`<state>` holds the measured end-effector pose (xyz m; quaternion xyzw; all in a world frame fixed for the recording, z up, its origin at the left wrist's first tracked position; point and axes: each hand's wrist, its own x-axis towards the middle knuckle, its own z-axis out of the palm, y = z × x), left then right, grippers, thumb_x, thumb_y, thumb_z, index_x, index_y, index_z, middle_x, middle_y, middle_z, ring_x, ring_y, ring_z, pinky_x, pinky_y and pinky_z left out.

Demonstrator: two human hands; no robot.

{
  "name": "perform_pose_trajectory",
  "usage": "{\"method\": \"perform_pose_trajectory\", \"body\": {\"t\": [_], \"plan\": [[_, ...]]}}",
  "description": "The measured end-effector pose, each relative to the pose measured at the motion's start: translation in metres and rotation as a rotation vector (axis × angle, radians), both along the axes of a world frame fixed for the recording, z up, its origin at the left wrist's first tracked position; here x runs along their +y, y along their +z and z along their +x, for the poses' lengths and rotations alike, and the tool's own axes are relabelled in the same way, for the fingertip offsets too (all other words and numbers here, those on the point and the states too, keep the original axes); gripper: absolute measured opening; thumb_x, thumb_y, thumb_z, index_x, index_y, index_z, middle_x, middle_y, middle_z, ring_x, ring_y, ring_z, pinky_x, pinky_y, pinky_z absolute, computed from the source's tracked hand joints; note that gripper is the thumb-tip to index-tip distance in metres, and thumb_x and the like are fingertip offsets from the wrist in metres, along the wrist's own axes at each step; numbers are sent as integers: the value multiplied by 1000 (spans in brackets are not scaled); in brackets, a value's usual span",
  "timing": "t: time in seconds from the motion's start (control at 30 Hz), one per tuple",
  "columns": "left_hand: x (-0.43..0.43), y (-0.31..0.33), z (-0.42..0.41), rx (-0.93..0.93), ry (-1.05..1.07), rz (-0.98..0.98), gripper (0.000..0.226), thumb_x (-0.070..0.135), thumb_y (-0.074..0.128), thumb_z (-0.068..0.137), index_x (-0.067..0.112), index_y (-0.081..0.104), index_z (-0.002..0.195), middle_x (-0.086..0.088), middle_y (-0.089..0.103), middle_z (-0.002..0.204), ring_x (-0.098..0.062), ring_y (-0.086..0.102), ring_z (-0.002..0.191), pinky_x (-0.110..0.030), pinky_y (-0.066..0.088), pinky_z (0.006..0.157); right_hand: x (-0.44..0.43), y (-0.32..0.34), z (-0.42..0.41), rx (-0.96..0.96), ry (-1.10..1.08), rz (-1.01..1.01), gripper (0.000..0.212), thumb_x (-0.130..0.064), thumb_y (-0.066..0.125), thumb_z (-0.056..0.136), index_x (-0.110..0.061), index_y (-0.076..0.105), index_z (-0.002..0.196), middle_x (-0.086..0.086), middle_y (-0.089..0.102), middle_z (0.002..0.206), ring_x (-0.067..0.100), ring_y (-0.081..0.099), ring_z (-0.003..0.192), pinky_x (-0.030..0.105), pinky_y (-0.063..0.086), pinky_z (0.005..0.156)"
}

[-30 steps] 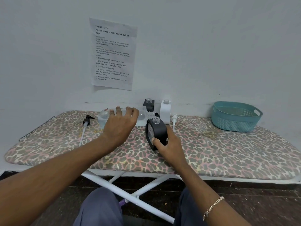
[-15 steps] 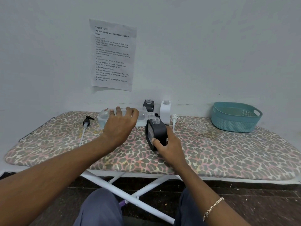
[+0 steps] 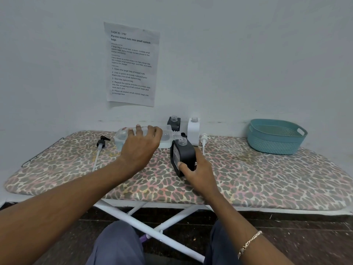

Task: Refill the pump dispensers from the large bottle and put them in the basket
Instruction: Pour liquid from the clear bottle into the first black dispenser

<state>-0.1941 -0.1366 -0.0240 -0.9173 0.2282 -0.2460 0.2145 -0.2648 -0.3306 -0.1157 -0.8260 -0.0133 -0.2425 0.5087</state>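
I note a clear, glossy plastic large bottle (image 3: 166, 137), a matt black plastic dispenser (image 3: 183, 156), a smooth white plastic one (image 3: 193, 131), a woven-look teal plastic basket (image 3: 275, 137), leopard-print cloth on the board (image 3: 267, 175), and creased matt paper (image 3: 131, 64).

I see even, soft, slightly dim lighting with no glare. The printed white paper notice (image 3: 131, 64) casts a faint shadow below. Wide-angle distortion bends the edges; focus is adequate.
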Motion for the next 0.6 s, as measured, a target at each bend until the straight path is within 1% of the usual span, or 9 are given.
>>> {"method": "perform_pose_trajectory", "body": {"t": [0.17, 0.27, 0.4, 0.6], "plan": [[0, 0, 0, 1, 14, 6, 65, -3, 82, 78, -3, 50, 133, -27, 64, 127, -60, 63, 114, -68, 56, 88, 0, 0, 0, 5, 9, 8, 52, -47, 66, 86, -40, 52, 136, -19, 67, 117, -3, 63, 105, 36, 58, 88], [0, 1, 0, 6, 13, 9, 64, -4, 80, 80, -2, 48, 135, -26, 63, 130, -59, 62, 117, -68, 56, 90, 0, 1, -1, 4, 4, 4, 52, -48, 65, 85, -41, 52, 135, -21, 66, 116, -4, 63, 104, 35, 58, 87], [0, 0, 1, -6, 10, 8, 63, -5, 81, 78, -3, 50, 133, -27, 64, 127, -60, 63, 114, -68, 56, 88, 1, 1, -1, 3, 4, -2, 48, -46, 67, 87, -45, 51, 132, -24, 65, 116, -5, 63, 103, 33, 58, 86], [0, 0, 2, -2, 7, 12, 65, -4, 84, 76, -3, 50, 132, -27, 64, 126, -60, 64, 113, -68, 57, 87, 0, 1, -1, 2, 7, -3, 47, -41, 68, 89, -38, 53, 134, -22, 66, 114, -4, 63, 101, 29, 56, 84]]}}
